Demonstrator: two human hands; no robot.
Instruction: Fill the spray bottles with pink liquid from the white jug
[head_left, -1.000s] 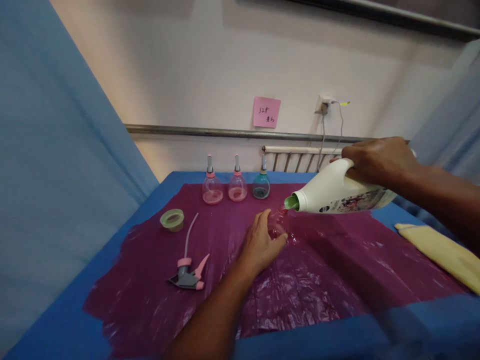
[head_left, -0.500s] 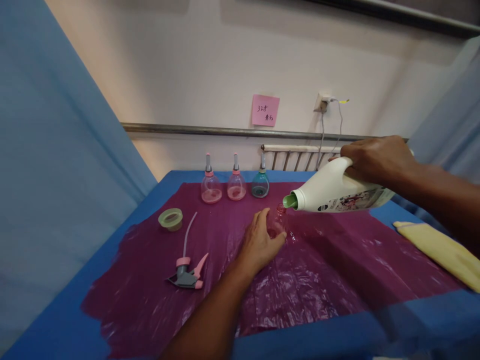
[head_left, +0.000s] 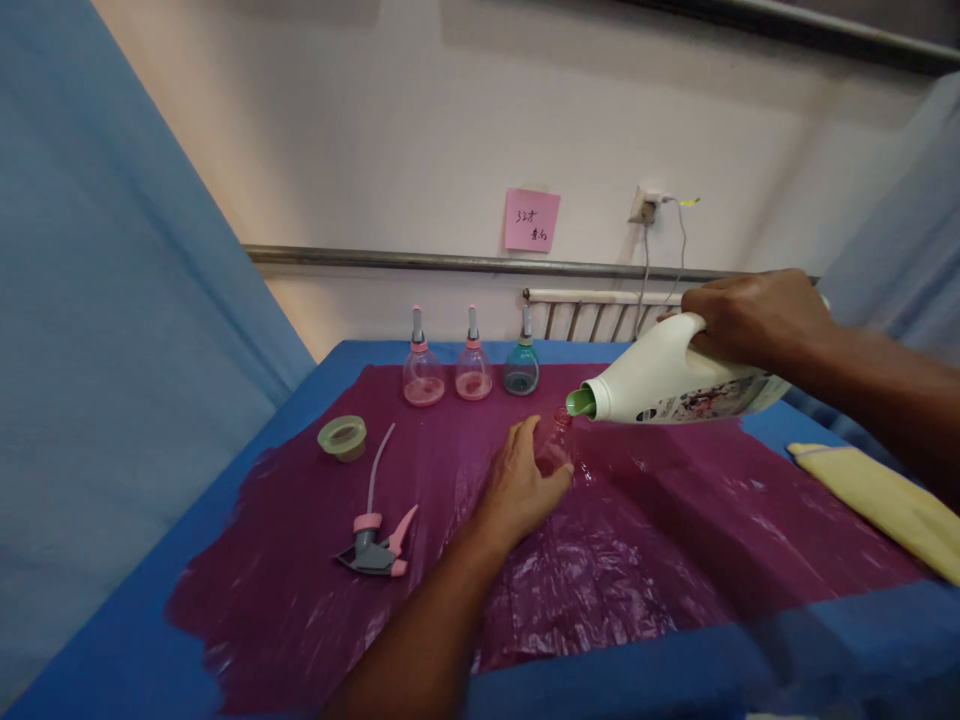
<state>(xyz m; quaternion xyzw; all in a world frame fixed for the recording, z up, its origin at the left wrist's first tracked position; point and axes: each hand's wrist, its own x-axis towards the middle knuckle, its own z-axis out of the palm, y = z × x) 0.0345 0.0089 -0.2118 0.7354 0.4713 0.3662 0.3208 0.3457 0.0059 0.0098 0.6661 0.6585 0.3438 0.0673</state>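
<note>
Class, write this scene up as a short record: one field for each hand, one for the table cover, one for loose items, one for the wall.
Left hand: wrapped around a small clear bottle standing on the sheet
Right hand: grips a white jug tipped on its side, green spout at the bottle's mouth
Cover: purple plastic sheet on a blue table
Loose items: spray head, green lid, yellow cloth, three small bottles at the back
Wall: pink note

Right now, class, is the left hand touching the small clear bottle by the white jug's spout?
Touching. The head view shows the left hand wrapped round the small clear bottle, thumb against its side.
</note>
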